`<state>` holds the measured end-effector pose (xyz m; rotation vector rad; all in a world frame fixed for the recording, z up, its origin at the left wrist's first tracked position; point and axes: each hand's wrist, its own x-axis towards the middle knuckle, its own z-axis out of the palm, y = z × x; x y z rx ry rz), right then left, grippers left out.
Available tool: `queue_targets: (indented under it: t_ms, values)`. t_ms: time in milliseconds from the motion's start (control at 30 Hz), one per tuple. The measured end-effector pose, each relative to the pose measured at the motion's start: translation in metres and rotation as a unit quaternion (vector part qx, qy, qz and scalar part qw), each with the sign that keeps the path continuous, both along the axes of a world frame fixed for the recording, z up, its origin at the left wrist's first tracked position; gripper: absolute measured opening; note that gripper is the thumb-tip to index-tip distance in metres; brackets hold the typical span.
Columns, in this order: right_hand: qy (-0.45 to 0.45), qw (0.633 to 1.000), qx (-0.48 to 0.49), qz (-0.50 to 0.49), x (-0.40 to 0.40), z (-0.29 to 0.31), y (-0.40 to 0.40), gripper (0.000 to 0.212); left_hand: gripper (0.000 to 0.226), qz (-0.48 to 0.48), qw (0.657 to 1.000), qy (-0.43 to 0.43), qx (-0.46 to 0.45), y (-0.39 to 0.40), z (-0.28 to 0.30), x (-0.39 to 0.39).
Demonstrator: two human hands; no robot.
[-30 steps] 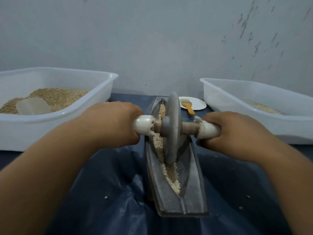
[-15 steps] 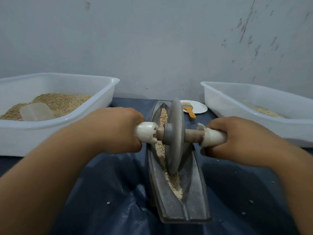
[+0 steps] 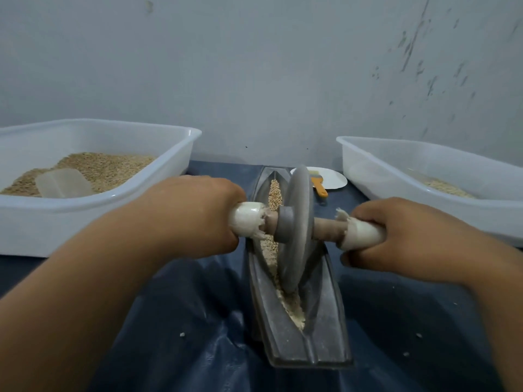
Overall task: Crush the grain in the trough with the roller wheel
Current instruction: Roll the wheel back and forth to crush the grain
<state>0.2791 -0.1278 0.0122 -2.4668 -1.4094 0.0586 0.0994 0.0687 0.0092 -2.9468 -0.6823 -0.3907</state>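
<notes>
Roller wheel point(image 3: 295, 230): upright in trough point(image 3: 319, 315), on grain point(image 3: 275, 193). Left hand point(image 3: 192, 216), at 9 o'clock, and right hand point(image 3: 407, 236), at 3 o'clock, curl tightly round its axle handles.

In front of me the trough point(image 3: 300, 321) lies lengthwise on the worktop point(image 3: 175, 335), with the roller wheel point(image 3: 295, 230) standing in it on the grain point(image 3: 276, 193). My left hand point(image 3: 192, 216) holds the axle left of the wheel, my right hand point(image 3: 402, 236) right of it. A tub point(image 3: 93, 219) sits far left, another tub point(image 3: 430, 176) far right, and a plate point(image 3: 331, 178) behind the trough carries a brush point(image 3: 319, 186).
</notes>
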Motion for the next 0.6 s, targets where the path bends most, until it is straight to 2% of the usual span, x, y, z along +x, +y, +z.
queue_targets:
  t_ms: [67,133,200,300,400,500,600]
  values:
    - [0.088,0.995,-0.036,0.027,0.0,0.006,-0.009,0.043,0.018,-0.008,1.0,-0.01,0.024,-0.004,0.003,-0.005]
    - [0.128,0.989,-0.059,0.042,-0.001,0.006,-0.013,0.044,0.018,-0.016,0.998,-0.026,0.047,-0.006,0.004,-0.008]
    - [0.091,0.995,-0.031,0.025,0.003,0.001,-0.006,0.04,0.017,-0.007,0.999,-0.028,0.041,-0.003,0.002,-0.004]
    - [-0.017,0.998,0.047,-0.038,0.005,-0.009,0.013,0.025,0.018,0.022,0.999,-0.034,0.016,0.005,-0.004,0.006]
    - [-0.075,0.993,0.073,-0.062,0.001,-0.014,0.02,0.022,0.014,0.035,0.998,-0.056,0.013,0.01,-0.009,0.012]
    - [-0.046,0.997,0.047,-0.033,0.003,-0.009,0.011,0.023,0.018,0.019,0.999,-0.032,0.0,0.008,-0.006,0.008]
    - [0.05,0.999,-0.01,0.007,0.005,0.0,-0.002,0.027,0.019,-0.002,1.0,-0.007,0.0,0.003,0.002,-0.002]
